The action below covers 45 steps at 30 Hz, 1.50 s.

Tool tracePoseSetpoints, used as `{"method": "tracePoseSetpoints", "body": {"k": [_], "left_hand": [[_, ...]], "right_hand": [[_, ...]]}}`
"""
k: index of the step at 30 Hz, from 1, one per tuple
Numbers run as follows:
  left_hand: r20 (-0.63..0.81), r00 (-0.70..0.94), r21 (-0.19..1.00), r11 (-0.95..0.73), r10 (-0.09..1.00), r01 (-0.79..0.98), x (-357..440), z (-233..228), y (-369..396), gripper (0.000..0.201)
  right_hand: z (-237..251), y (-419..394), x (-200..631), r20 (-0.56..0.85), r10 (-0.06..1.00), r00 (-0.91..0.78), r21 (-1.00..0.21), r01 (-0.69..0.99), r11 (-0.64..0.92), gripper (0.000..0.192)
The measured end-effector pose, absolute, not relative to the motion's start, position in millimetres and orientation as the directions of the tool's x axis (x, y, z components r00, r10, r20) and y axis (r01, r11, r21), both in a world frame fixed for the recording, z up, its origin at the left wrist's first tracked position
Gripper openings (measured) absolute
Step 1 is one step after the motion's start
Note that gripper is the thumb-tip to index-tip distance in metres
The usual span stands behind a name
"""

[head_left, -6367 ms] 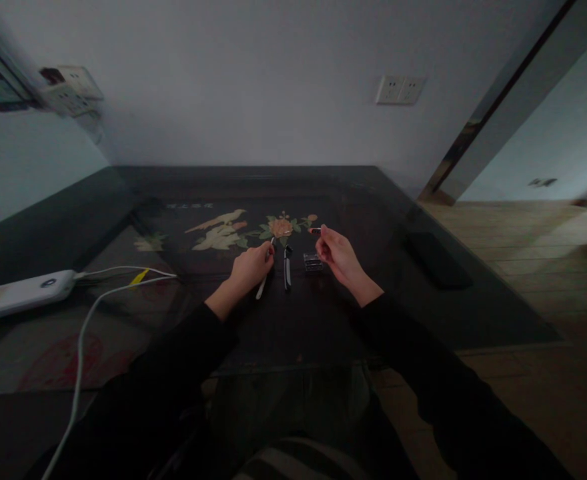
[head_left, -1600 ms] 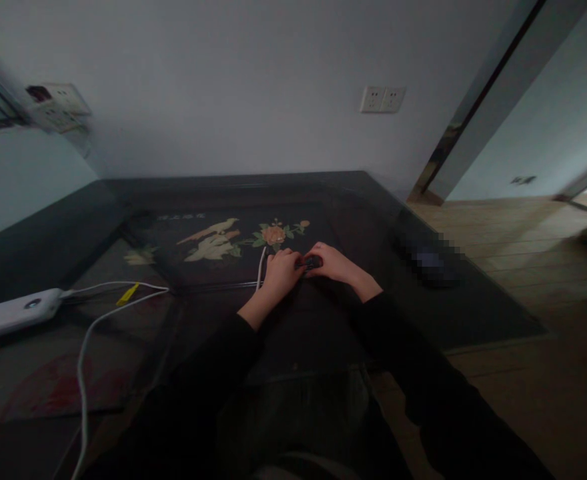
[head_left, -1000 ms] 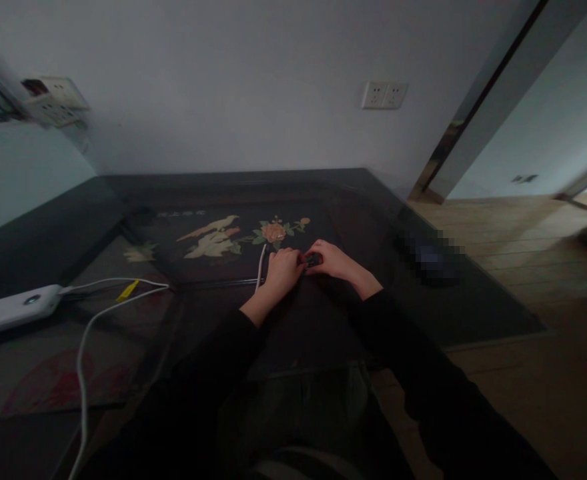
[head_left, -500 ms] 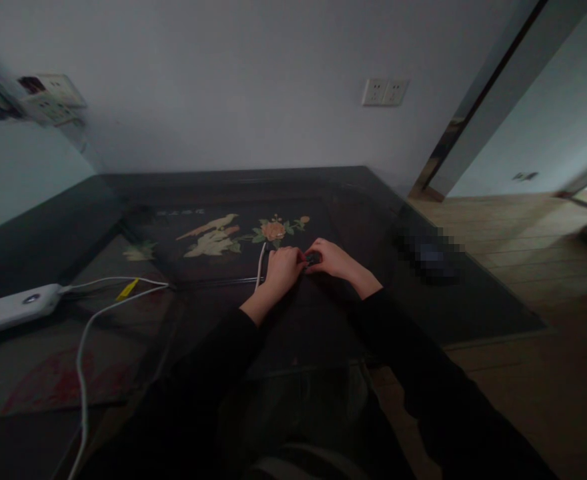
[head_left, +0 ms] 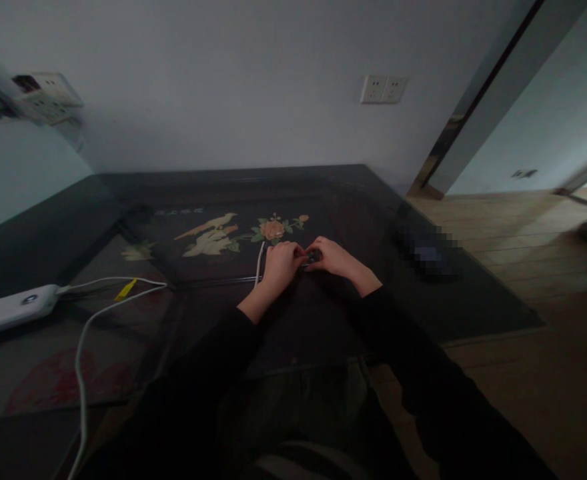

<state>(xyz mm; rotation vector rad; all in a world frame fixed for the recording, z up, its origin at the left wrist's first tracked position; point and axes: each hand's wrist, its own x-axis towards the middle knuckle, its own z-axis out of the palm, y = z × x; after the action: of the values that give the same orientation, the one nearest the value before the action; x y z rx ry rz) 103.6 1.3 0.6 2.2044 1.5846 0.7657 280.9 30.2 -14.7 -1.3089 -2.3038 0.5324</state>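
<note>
My left hand [head_left: 281, 265] and my right hand [head_left: 337, 260] meet low over the dark tabletop [head_left: 303, 313], fingertips close together. Between them is a small dark object [head_left: 314, 257], too small and dim to name. The thumb and fingers of my right hand are closed round it. My left hand is closed in a pinch at its left side; its fingers hide what they grip. A short length of white cable [head_left: 260, 263] shows just left of my left hand, and its far end is hidden.
A white power strip [head_left: 16, 310] lies at the left, its white cord [head_left: 81, 360] with a yellow tag [head_left: 126, 289] running off the front. A pixelated dark object [head_left: 428, 253] lies right. Wall sockets [head_left: 383, 89] sit above the table, which bears a bird-and-flower picture [head_left: 208, 240].
My fingertips have shifted slightly around the small dark object, and a paler bit shows at its lower left. Both hands stay in nearly the same place. The view has moved a little.
</note>
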Motion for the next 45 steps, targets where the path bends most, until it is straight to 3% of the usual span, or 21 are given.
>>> {"method": "tracePoseSetpoints", "body": {"k": [5, 9, 15, 23, 28, 32, 36, 45], "left_hand": [[0.21, 0.156, 0.718, -0.26, 0.965, 0.646, 96.8, 1.3, 12.4, 0.005], [0.151, 0.127, 0.853, -0.194, 0.98, 0.485, 88.3, 5.2, 17.5, 0.016], [0.105, 0.151, 0.958, -0.141, 0.983, 0.251, 82.7, 9.3, 18.1, 0.02], [0.07, 0.182, 0.988, -0.094, 0.981, 0.125, 85.5, 7.2, 18.1, 0.014], [0.148, 0.189, 0.981, -0.168, 0.971, 0.098, 84.4, 16.3, 16.2, 0.011], [0.286, 0.254, 0.935, -0.327, 0.924, 0.137, 82.8, 24.0, 12.8, 0.032], [0.311, 0.333, 0.899, -0.39, 0.89, 0.202, 81.6, 23.5, 8.9, 0.047], [0.317, 0.367, 0.908, -0.392, 0.875, 0.15, 79.1, 14.8, 12.7, 0.042]], "right_hand": [[-9.6, 29.4, 283.3, 0.22, 0.889, -0.401, -0.571, 0.686, 0.451, 0.046], [5.8, 27.4, 285.8, 0.273, 0.897, -0.348, -0.637, 0.634, 0.439, 0.032], [13.9, 20.4, 274.6, 0.243, 0.931, -0.273, -0.911, 0.265, 0.315, 0.023], [11.8, 14.3, 259.9, 0.164, 0.962, -0.22, -0.983, 0.049, 0.179, 0.026], [13.3, 12.5, 258.7, 0.116, 0.963, -0.245, -0.993, -0.02, 0.115, 0.027], [14.4, 10.9, 259.4, 0.049, 0.956, -0.288, -0.995, -0.1, 0.02, 0.028], [15.5, 9.6, 260.6, 0.001, 0.943, -0.333, -0.985, -0.164, -0.057, 0.028], [15.9, 9.5, 262.1, -0.022, 0.926, -0.377, -0.963, -0.242, -0.121, 0.025]]}}
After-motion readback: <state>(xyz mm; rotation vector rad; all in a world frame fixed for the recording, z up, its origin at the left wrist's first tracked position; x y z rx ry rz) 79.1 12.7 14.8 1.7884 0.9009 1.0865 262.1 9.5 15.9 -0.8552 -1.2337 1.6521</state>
